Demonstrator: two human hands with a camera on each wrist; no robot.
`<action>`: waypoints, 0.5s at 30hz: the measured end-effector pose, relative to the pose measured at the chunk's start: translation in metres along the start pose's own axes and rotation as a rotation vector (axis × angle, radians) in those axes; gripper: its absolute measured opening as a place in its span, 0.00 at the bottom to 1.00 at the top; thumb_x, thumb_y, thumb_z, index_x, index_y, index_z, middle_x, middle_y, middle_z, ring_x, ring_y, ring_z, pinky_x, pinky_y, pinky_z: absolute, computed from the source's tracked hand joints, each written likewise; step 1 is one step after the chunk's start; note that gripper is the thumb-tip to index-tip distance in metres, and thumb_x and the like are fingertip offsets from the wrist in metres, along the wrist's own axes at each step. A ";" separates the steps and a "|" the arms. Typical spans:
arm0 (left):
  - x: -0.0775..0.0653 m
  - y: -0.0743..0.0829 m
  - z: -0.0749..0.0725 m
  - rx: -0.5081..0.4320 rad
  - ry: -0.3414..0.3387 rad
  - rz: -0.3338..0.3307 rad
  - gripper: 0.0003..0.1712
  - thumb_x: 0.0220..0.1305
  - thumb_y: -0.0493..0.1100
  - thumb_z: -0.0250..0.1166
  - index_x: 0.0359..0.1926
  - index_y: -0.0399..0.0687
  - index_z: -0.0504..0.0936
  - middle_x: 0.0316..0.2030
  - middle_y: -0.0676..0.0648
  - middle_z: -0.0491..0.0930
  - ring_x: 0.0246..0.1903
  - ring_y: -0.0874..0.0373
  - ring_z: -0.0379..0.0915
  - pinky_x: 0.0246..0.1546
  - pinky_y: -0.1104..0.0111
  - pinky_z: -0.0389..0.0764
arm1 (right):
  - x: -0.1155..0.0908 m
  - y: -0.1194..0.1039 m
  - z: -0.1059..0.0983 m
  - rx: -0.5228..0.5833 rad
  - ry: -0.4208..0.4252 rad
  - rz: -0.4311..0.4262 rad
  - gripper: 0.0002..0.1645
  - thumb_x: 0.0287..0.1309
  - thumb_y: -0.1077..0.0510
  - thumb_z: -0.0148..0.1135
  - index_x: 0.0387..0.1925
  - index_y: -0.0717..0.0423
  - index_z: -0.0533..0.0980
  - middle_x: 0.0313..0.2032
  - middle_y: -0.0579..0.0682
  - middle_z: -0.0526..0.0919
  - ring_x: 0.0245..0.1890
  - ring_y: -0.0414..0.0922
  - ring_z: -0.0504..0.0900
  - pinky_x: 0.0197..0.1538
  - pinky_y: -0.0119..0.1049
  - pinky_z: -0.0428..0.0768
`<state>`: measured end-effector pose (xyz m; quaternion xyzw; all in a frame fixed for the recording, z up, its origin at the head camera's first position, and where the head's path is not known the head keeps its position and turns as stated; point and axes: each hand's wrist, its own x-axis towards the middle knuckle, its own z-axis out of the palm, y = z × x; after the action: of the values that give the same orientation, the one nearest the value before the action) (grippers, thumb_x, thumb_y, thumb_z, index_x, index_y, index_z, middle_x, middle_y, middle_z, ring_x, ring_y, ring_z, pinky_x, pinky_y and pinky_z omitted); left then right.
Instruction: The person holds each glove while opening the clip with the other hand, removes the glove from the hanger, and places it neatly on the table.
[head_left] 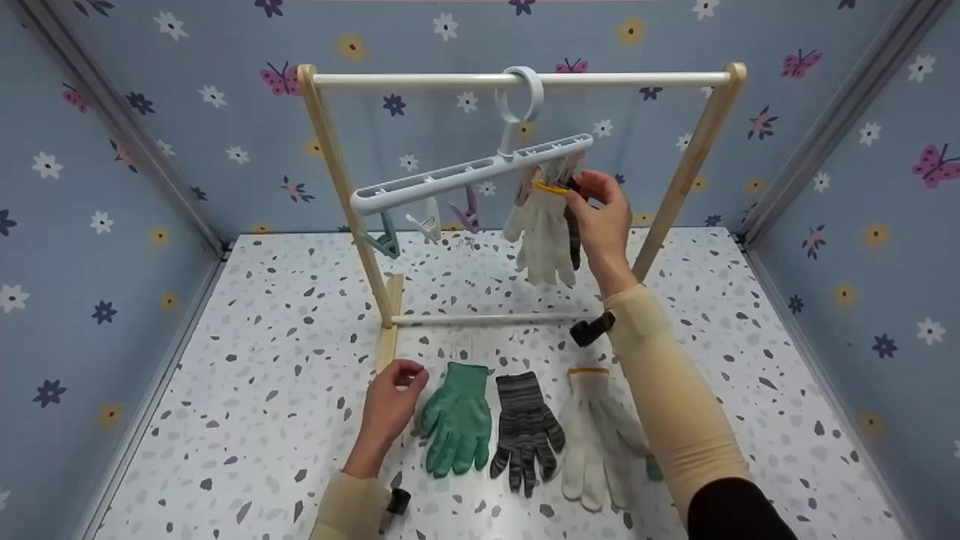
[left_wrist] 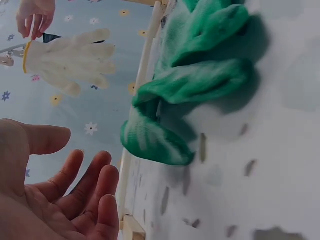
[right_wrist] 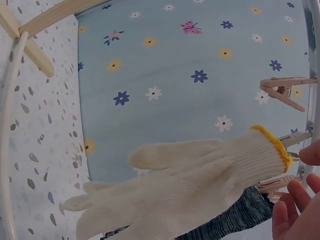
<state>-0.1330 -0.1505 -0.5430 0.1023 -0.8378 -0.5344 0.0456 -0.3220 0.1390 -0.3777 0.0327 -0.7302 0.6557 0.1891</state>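
Note:
My right hand (head_left: 606, 225) is raised at the right end of a pale grey clip hanger (head_left: 450, 172). Its thumb and fingertips pinch the yellow-edged cuff of a white knit glove (head_left: 544, 234), which hangs fingers down. Beige clothespins (right_wrist: 272, 184) sit at this cuff, partly hidden by my fingers in the right wrist view. Behind the white glove hangs a dark striped glove (right_wrist: 235, 217), mostly covered. Low on the left, my left hand (head_left: 388, 405) holds nothing, its fingers loosely bent, beside a green glove (head_left: 459, 420) lying on the table.
A dark striped glove (head_left: 525, 431) and a white glove (head_left: 596, 442) lie to the right of the green one. The hanger tilts on a wooden rack's white rod (head_left: 412, 79). Green (head_left: 386, 238), white (head_left: 429, 222) and purple clips (head_left: 468, 211) dangle from its left half.

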 end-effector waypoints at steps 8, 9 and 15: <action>0.029 0.028 0.004 -0.099 -0.004 0.160 0.07 0.68 0.39 0.65 0.45 0.45 0.83 0.41 0.49 0.83 0.43 0.54 0.78 0.44 0.61 0.75 | 0.003 -0.005 0.011 -0.058 -0.010 -0.060 0.24 0.62 0.59 0.68 0.58 0.59 0.75 0.52 0.55 0.80 0.51 0.46 0.78 0.52 0.36 0.77; 0.033 0.031 0.005 -0.108 -0.013 0.171 0.07 0.68 0.39 0.65 0.45 0.45 0.83 0.41 0.49 0.83 0.43 0.54 0.78 0.44 0.61 0.76 | 0.003 -0.006 0.013 -0.067 -0.006 -0.070 0.24 0.62 0.59 0.69 0.58 0.59 0.75 0.51 0.55 0.81 0.50 0.47 0.79 0.52 0.36 0.78; 0.054 0.057 0.014 -0.179 -0.075 0.204 0.08 0.70 0.41 0.64 0.47 0.46 0.82 0.44 0.49 0.82 0.46 0.55 0.76 0.46 0.61 0.75 | 0.013 -0.015 0.025 -0.123 0.019 -0.044 0.28 0.59 0.58 0.71 0.60 0.58 0.74 0.50 0.54 0.82 0.47 0.44 0.80 0.50 0.35 0.79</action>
<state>-0.1948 -0.1268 -0.4990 -0.0077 -0.7940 -0.6029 0.0771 -0.3355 0.1154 -0.3612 0.0309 -0.7663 0.6057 0.2122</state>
